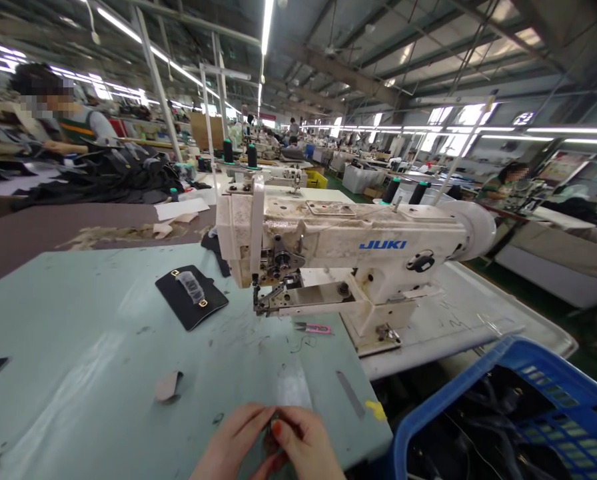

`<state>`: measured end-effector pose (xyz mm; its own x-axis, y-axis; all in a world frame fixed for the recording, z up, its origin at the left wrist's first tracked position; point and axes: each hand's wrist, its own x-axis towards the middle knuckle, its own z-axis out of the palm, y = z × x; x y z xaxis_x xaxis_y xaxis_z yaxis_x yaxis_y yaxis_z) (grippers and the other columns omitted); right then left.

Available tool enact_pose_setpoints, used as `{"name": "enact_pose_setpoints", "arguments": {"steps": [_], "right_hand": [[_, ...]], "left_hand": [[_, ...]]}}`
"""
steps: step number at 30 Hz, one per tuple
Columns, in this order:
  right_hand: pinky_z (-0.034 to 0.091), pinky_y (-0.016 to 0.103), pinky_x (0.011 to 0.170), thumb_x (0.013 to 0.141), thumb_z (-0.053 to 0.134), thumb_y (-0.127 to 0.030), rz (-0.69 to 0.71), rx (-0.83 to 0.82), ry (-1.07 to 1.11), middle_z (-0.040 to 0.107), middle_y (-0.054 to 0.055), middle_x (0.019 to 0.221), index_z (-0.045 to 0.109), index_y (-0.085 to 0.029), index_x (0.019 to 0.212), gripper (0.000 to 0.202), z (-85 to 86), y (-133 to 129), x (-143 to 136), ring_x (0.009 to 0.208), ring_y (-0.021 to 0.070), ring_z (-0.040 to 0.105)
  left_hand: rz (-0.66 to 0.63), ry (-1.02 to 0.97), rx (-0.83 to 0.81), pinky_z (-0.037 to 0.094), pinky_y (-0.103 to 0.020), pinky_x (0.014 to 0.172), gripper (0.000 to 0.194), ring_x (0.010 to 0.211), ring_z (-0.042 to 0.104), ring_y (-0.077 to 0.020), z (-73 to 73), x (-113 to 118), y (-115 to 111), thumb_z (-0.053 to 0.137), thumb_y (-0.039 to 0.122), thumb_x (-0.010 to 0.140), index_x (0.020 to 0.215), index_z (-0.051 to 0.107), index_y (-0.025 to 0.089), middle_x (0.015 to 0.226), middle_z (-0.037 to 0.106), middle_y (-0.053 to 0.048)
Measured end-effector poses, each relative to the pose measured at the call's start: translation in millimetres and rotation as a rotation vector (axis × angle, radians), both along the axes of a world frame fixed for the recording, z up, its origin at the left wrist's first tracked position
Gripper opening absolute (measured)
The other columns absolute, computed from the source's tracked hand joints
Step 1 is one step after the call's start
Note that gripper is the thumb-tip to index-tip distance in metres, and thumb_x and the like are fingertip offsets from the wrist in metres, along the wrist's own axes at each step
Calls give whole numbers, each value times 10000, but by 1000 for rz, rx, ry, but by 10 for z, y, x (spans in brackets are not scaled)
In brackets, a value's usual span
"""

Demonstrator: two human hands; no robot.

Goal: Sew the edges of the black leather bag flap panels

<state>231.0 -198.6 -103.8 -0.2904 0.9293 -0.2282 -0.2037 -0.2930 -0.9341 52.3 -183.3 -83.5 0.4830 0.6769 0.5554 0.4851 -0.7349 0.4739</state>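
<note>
Two hands of yours, together at bottom centre: left hand (pixel 232 440) and right hand (pixel 308 439) meet, fingertips pinched on a small dark item (pixel 270 441), mostly hidden, can't tell what. It sits low in the frame, just above the pale green worktop (pixel 103 347). Right of your hands: grey strip (pixel 350 393), yellow piece (pixel 376 409) at the worktop edge. Left: curled beige scrap (pixel 168 388). Centre: pink-handled snips (pixel 317 329), lying flat near the white JUKI sewing machine (pixel 323 230). Left of the machine, black panel (pixel 176 307) with a plastic-wrapped handle (pixel 192 288), gold-coloured fittings at both ends. Lower right, blue basket (pixel 453 390) with black pieces (pixel 478 408) inside. Upper left: dark fabric pile (pixel 113 175), a co-worker (pixel 78 127) behind it. Another person (pixel 498 185) sits far right.
</note>
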Motion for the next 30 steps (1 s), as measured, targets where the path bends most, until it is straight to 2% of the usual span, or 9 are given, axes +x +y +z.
{"name": "enact_pose_setpoints", "arguments": {"steps": [5,9,12,14,17,22,24,27,30], "right_hand": [[476,138,551,773,611,-740,105,17,-158,587,84,868,712,-124,1090,701,-94,-219,143,703,93,539],[521,173,592,828,554,-735,53,32,-262,603,132,1015,662,-94,1190,744,-244,-340,258,817,144,590],[556,208,705,908,497,-650,-82,126,-436,603,133,1081,645,-109,1185,625,-229,-301,404,927,171,614],[555,237,828,977,437,-515,-162,298,-664,606,119,1102,641,-117,1159,483,-120,-173,526,995,168,612],[510,312,978,996,388,-281,-152,513,-952,587,108,1183,616,-121,1186,337,95,146,679,1110,174,578],[385,404,1137,935,484,-124,-82,621,-1074,506,82,1344,646,-118,1107,236,176,711,697,1270,207,480],[364,431,1152,919,517,-103,-42,645,-1107,500,82,1356,657,-106,1072,208,111,812,658,1293,228,464],[350,470,1156,931,514,-109,11,676,-1129,481,98,1376,646,-93,1135,243,-17,734,569,1309,250,451],[353,471,1158,939,512,-114,97,730,-1109,462,89,1398,617,-110,1219,300,-163,414,357,1324,238,440]], "left_hand": [[-46,12,-28,592,-171,796,217,835,749,-146,-68,98,-116,536,311,960,1151,615,245,940,766,-44],[-16,12,-144,597,-212,811,230,869,740,-162,-84,116,-204,620,228,897,1126,628,252,967,759,-36],[79,-32,-283,613,-244,763,213,804,736,-166,-83,44,-148,635,173,840,1040,646,246,912,755,-22],[190,-71,-384,622,-263,749,175,779,745,-170,-92,-79,-3,603,204,843,1012,641,230,902,765,-24],[334,-89,-451,621,-335,822,213,879,755,-210,-146,-328,355,546,328,895,1039,634,198,992,773,-70],[403,-12,-356,510,-540,1000,353,1087,674,-334,-336,-554,801,583,431,845,1026,703,153,1140,723,-155],[452,15,-319,444,-575,1060,457,1222,590,-364,-409,-563,742,545,421,876,1197,645,112,1302,636,-203],[533,59,-279,362,-601,1116,595,1393,414,-367,-483,-556,404,492,392,935,1440,419,86,1508,428,-240],[424,248,-205,402,-559,1099,630,1402,423,-302,-512,-547,-47,473,304,965,1540,240,193,1540,424,-164]]}}
